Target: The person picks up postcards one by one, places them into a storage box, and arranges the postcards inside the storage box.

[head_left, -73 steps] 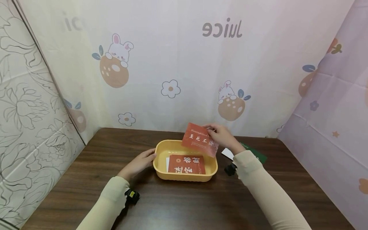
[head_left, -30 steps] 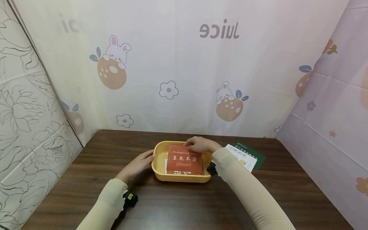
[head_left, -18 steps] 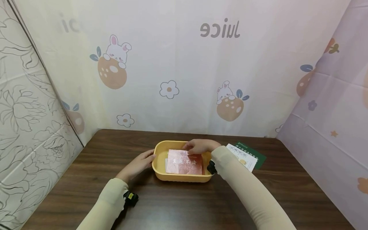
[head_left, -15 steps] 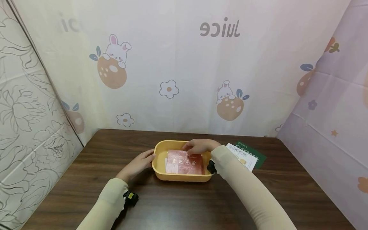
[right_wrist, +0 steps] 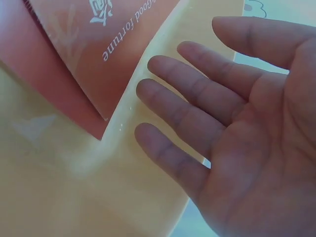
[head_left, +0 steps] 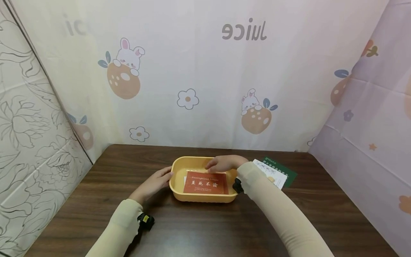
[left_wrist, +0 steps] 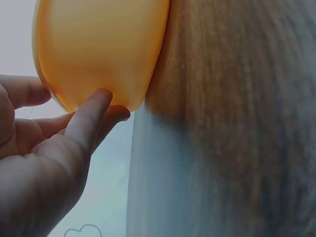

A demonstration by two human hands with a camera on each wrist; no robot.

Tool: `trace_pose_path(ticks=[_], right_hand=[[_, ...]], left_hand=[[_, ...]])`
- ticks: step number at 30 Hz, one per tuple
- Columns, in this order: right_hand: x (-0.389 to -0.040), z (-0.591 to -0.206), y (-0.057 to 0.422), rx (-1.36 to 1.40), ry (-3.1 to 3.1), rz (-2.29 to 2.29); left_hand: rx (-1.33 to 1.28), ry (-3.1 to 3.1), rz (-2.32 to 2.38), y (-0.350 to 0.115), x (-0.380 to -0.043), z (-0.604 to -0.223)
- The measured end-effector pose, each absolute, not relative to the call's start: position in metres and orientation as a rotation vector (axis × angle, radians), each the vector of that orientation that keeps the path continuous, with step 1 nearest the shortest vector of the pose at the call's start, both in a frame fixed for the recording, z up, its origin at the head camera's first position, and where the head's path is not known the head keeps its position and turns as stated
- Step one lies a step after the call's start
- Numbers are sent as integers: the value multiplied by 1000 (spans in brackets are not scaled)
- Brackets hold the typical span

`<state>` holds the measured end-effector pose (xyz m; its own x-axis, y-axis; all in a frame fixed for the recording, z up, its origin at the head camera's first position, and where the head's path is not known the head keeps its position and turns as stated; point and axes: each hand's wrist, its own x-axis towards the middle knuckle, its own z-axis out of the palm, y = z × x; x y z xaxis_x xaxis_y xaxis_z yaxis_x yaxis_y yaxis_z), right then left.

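A yellow plastic basin [head_left: 202,198] sits on the table. My left hand [head_left: 157,182] rests against its left end, thumb and fingertips touching the rim and outer wall in the left wrist view. Inside lies a red card [head_left: 205,183] with white lettering, on top of another red card; a sliver of white shows at their left. My right hand [head_left: 226,163] is over the basin's back right part. In the right wrist view, its relaxed fingers [right_wrist: 180,106] hold nothing and are apart from the red card's corner [right_wrist: 111,74].
Right of the basin, a white card [head_left: 273,175] partly covers a green card [head_left: 285,171] on the brown wooden table [head_left: 199,228]. A printed curtain [head_left: 199,71] stands behind the table, with more curtains on both sides.
The right hand has brought the upper red card from above the basin's back right down into it and let it go. The card now lies flat, lower in the basin. The left hand has stayed put.
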<state>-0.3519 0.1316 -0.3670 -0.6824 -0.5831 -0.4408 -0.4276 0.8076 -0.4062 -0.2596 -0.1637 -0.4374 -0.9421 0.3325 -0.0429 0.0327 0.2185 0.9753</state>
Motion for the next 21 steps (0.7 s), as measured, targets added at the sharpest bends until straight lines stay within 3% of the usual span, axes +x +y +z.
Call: trace_pose_path(ticks=[21], right_hand=[[-351, -331, 214, -738, 2376, -844]], left_hand=[[378, 2228, 1805, -164, -261, -439]])
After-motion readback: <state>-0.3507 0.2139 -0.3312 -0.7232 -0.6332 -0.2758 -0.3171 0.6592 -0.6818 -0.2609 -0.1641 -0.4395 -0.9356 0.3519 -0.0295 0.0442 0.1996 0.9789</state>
